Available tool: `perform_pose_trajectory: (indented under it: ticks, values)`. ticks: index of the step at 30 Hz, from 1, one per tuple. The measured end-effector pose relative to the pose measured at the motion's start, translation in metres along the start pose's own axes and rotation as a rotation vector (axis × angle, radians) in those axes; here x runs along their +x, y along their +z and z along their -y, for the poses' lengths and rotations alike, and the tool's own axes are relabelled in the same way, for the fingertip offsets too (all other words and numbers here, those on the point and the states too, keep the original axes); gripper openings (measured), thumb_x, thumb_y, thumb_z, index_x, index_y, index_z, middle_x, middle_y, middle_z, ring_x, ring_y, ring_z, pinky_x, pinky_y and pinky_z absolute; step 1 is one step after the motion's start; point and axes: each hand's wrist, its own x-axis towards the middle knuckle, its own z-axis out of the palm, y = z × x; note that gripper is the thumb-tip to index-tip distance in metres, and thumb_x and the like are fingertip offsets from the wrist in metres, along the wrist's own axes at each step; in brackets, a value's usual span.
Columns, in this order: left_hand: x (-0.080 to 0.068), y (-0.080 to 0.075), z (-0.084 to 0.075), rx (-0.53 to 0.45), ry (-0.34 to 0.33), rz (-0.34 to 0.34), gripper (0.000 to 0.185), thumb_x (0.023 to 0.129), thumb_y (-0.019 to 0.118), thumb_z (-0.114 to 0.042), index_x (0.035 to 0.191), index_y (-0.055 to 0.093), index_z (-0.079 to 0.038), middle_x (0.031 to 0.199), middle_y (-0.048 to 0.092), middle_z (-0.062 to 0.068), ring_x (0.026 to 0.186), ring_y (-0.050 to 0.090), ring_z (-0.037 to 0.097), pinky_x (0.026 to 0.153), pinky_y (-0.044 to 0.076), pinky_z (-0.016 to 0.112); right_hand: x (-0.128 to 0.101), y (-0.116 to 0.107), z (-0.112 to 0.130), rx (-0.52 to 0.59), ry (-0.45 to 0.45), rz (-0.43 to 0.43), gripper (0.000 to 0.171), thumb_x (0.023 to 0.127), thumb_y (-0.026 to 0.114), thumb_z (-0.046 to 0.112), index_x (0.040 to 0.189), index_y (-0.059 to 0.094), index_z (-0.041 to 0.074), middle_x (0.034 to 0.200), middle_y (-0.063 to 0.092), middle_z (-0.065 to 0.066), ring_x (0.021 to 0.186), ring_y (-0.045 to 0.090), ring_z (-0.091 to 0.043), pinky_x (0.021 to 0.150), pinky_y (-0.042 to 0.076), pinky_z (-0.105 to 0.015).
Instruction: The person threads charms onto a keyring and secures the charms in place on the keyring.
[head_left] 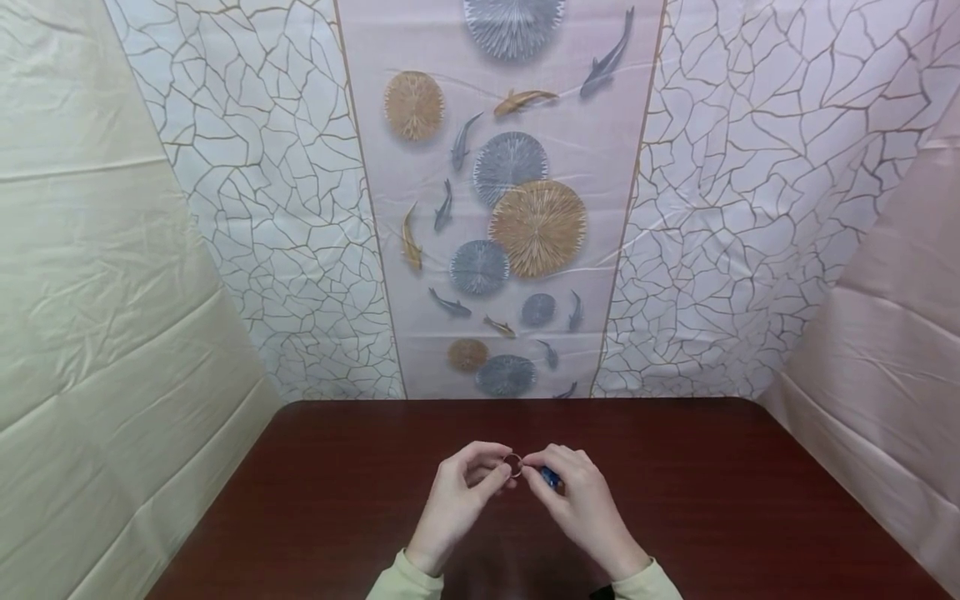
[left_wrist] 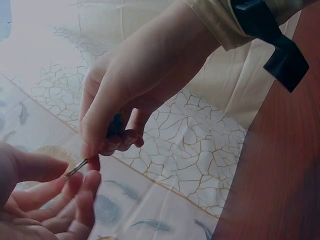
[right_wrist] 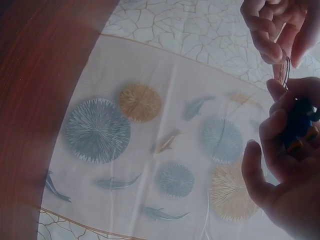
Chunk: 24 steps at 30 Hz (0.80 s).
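Note:
Close together over the table, both hands meet at a thin metal split ring [head_left: 517,456], which looks like a key ring. My left hand [head_left: 459,492] pinches its left side between thumb and fingertips. On the ring's right side, thumb and index finger of my right hand [head_left: 581,496] pinch the edge. In the left wrist view the ring [left_wrist: 76,170] appears edge-on between the two hands. A small dark blue object [right_wrist: 298,125] with orange-yellow parts sits within the curled fingers of my right hand, mostly covered; its kind cannot be made out.
The dark red-brown table [head_left: 337,500] lies beneath the hands. Behind it hangs a patterned cloth [head_left: 525,333] with fish and round motifs, and plain pale cloth [head_left: 135,375] drapes the sides. A black strap mount [left_wrist: 275,50] shows at the right wrist.

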Motion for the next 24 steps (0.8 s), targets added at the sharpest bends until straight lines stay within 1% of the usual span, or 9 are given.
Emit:
perform_pose_trajectory:
  ticks: [2,7,8,10,12,14,17,19,24]
  values:
    - [-0.0001,0.0012,0.0,-0.008,0.01,-0.008,0.025,0.09,0.065,-0.005,0.112,0.063,0.006,0.098,0.067,0.029,0.076,0.069,0.007,0.074,0.056,0.023,0.0,0.0001,0.0,0.006,0.007,-0.012,0.001,0.086,0.071,0.014,0.086,0.071,0.014,0.076,0.064,0.011,0.07,0.053,-0.002,0.068,0.039,-0.018]
    - [0.0,0.0027,0.0012,0.005,0.029,-0.054,0.02,0.09,0.063,-0.002,0.108,0.066,0.006,0.099,0.069,0.028,0.073,0.067,0.006,0.073,0.057,0.026,-0.0001,0.001,0.0006,0.002,-0.012,-0.006,0.017,0.075,0.077,0.002,0.086,0.071,0.013,0.077,0.064,0.011,0.07,0.054,-0.002,0.069,0.039,-0.017]
    - [0.0001,0.0025,0.0013,0.014,0.026,-0.057,0.019,0.09,0.062,-0.001,0.107,0.067,0.006,0.099,0.069,0.028,0.073,0.067,0.006,0.073,0.057,0.025,-0.0002,0.0011,0.0006,0.001,-0.019,-0.004,0.017,0.075,0.077,0.002,0.085,0.071,0.013,0.077,0.065,0.011,0.07,0.054,-0.002,0.069,0.039,-0.017]
    - [0.0002,0.0013,0.0013,0.032,0.017,-0.05,0.018,0.091,0.062,-0.001,0.106,0.068,0.006,0.099,0.069,0.028,0.072,0.066,0.006,0.073,0.057,0.025,-0.0004,0.0013,0.0005,0.0,-0.029,0.004,0.012,0.078,0.075,0.005,0.085,0.071,0.013,0.077,0.065,0.012,0.071,0.054,-0.002,0.07,0.039,-0.016]
    - [0.0005,-0.0006,0.001,0.048,0.006,-0.033,0.018,0.091,0.06,-0.001,0.106,0.068,0.006,0.098,0.069,0.029,0.071,0.065,0.005,0.072,0.056,0.024,-0.0003,0.0016,0.0005,0.007,-0.039,0.013,0.007,0.081,0.073,0.007,0.085,0.071,0.012,0.077,0.066,0.012,0.071,0.055,-0.002,0.071,0.039,-0.016]
    - [0.0008,-0.0027,0.0007,0.049,-0.004,-0.011,0.017,0.092,0.059,0.0,0.106,0.068,0.006,0.098,0.067,0.031,0.07,0.063,0.005,0.071,0.055,0.022,-0.0001,0.0017,0.0007,0.011,-0.042,0.021,0.006,0.081,0.072,0.007,0.084,0.071,0.013,0.077,0.065,0.012,0.071,0.055,-0.002,0.071,0.039,-0.016]
    - [0.0012,-0.0051,0.0002,0.023,-0.019,0.014,0.018,0.091,0.059,0.002,0.106,0.067,0.007,0.098,0.067,0.032,0.071,0.063,0.005,0.071,0.055,0.022,0.0002,0.0019,0.0016,0.01,-0.04,0.017,0.012,0.078,0.073,0.003,0.084,0.071,0.014,0.076,0.065,0.013,0.07,0.055,-0.001,0.07,0.039,-0.016]
    - [0.0012,-0.0054,-0.0004,-0.003,-0.027,0.019,0.02,0.09,0.061,0.0,0.108,0.066,0.007,0.099,0.066,0.032,0.073,0.065,0.007,0.073,0.055,0.023,0.0003,0.0022,0.0023,0.002,-0.03,-0.001,0.016,0.075,0.075,0.001,0.083,0.07,0.014,0.076,0.064,0.013,0.069,0.054,-0.001,0.069,0.039,-0.016]
    - [0.0003,-0.0029,-0.0023,-0.06,-0.038,-0.012,0.028,0.088,0.067,-0.004,0.113,0.063,0.009,0.097,0.067,0.028,0.079,0.07,0.016,0.076,0.057,0.026,0.0009,0.0028,0.0037,0.003,-0.013,-0.053,0.019,0.074,0.075,-0.002,0.082,0.069,0.014,0.076,0.063,0.012,0.069,0.053,-0.002,0.068,0.038,-0.016]
